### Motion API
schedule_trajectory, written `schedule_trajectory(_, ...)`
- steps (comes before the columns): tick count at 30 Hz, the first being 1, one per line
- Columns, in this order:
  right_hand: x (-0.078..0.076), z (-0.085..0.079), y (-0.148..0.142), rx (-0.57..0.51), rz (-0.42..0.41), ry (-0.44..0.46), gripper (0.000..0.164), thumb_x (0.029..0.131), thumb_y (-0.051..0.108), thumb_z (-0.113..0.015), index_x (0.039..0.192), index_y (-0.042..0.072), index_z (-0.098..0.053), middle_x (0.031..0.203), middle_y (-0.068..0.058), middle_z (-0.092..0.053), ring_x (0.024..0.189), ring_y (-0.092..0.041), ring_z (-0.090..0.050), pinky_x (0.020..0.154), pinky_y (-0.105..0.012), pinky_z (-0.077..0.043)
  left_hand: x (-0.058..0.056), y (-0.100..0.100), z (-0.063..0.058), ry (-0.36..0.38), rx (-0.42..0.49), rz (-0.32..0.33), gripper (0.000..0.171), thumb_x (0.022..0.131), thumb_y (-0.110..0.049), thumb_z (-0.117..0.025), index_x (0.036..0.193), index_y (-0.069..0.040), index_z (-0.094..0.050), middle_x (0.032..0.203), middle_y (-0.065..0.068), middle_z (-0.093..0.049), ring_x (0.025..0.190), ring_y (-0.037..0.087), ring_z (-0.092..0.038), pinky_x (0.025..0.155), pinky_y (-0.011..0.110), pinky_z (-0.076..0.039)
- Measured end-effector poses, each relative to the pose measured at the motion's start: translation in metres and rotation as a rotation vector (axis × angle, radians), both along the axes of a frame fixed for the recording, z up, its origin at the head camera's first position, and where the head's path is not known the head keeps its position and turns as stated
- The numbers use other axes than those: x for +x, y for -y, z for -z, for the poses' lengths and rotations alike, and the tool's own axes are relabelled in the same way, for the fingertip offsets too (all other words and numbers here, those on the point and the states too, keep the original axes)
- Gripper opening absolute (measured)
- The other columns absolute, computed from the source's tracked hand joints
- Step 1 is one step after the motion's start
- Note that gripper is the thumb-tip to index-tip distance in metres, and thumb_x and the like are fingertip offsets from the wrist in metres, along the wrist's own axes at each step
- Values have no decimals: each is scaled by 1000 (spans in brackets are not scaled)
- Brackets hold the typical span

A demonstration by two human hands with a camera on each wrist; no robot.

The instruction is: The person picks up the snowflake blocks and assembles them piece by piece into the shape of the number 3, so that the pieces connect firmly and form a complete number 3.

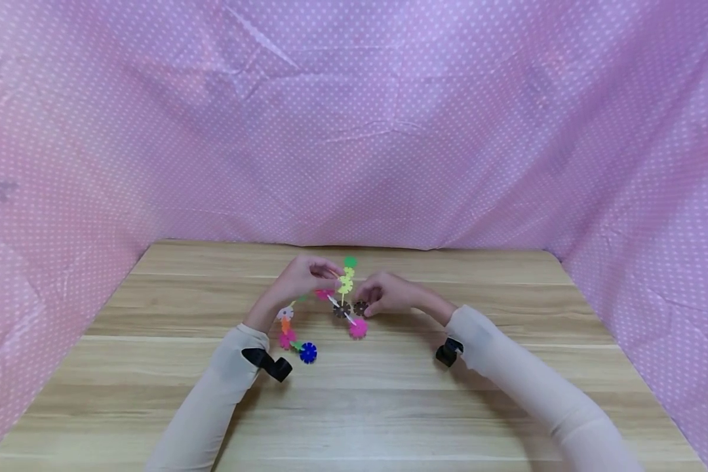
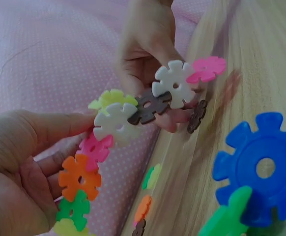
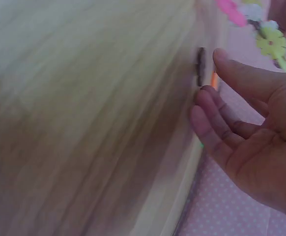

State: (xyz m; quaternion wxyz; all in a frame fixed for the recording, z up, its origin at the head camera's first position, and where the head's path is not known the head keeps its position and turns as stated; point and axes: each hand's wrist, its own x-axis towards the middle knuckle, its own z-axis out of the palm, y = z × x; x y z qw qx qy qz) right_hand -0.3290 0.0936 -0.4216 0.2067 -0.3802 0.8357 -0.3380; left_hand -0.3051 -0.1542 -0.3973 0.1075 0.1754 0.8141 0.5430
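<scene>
A chain of slotted plastic snowflake discs runs between and below the hands. My left hand (image 1: pixel 301 278) pinches it near a yellow disc (image 1: pixel 345 284); in the left wrist view white (image 2: pixel 116 123), pink, orange and green discs curve down beside the palm. Toward its right end are a brown disc (image 2: pixel 150 105), a white one and a pink disc (image 1: pixel 358 328). The blue disc (image 1: pixel 308 353) hangs at the other end, joined to a green one. My right hand (image 1: pixel 389 292) has loosely bent fingers, thumb apart, with a separate brown disc (image 3: pixel 201 66) just beyond the fingertips.
The wood-grain table (image 1: pixel 389 406) extends under both forearms. Beyond its far edge hangs a pink polka-dot cloth (image 1: pixel 354 164), which also closes off both sides. More small discs, including orange (image 2: pixel 143 208) and green-yellow ones, lie near the far edge. Black camera mounts (image 1: pixel 268 365) sit on both wrists.
</scene>
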Motion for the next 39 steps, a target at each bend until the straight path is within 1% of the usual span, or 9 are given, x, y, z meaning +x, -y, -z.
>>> schedule_trajectory(5,-1,6,3,50,-14,-29,31,86,2,-77,116,6,-74,98,-10,-64,82,-10,-58,74,-20,-54,-2,-1,2,-21,-4,15,22,89,-6,-77,111,-2,-76,96,12,-77,83,15,-72,74,25,-60)
schedule_trajectory(11,0,7,5,69,9,-49,25,84,0,-79,108,3,-74,95,-9,-63,82,-11,-56,73,-19,-52,-3,-1,5,-15,17,19,23,88,-6,-77,111,-1,-76,95,12,-77,80,15,-71,71,24,-59)
schedule_trajectory(19,-3,10,1,16,37,11,21,82,-2,-81,98,3,-68,88,-5,-64,78,-9,-56,71,-20,-51,-1,-2,5,17,23,-16,23,89,-9,-78,111,-3,-77,103,12,-77,81,14,-70,72,24,-59)
schedule_trajectory(23,-1,10,-2,-51,87,66,19,84,-5,-77,99,0,-68,88,-8,-66,80,-11,-59,74,-21,-53,-1,-2,5,29,32,-29,23,88,-7,-78,111,-3,-76,102,13,-77,80,13,-69,72,23,-59)
schedule_trajectory(27,0,7,-5,-162,188,127,19,84,-6,-75,102,-3,-70,94,-13,-71,83,-14,-63,75,-25,-58,-1,-4,7,20,33,-43,23,88,-6,-78,110,-2,-77,101,13,-78,79,13,-69,70,22,-58)
schedule_trajectory(30,0,2,-7,-258,283,124,20,84,-4,-76,104,-2,-72,97,-15,-74,83,-17,-66,77,-28,-60,-1,-5,8,18,19,-52,23,87,-7,-78,110,-4,-77,99,11,-78,78,13,-69,68,22,-57)
schedule_trajectory(32,1,-2,-7,-323,341,114,20,84,-3,-77,104,-2,-73,98,-16,-75,84,-18,-68,80,-34,-61,-1,-5,9,20,17,-55,23,87,-7,-78,110,-4,-77,97,10,-78,77,13,-69,67,22,-57)
schedule_trajectory(37,6,-11,0,-461,405,80,20,85,-3,-77,104,-6,-72,98,-20,-75,82,-16,-69,81,-30,-61,-3,-5,10,13,18,-51,23,87,-7,-78,110,-3,-77,95,9,-78,77,12,-69,68,23,-57)
schedule_trajectory(39,7,-14,4,-481,410,44,18,85,-4,-77,102,-7,-73,97,-21,-75,81,-15,-69,78,-24,-60,-3,-4,10,9,14,-53,23,87,-7,-78,109,-3,-77,95,9,-78,77,12,-69,68,23,-57)
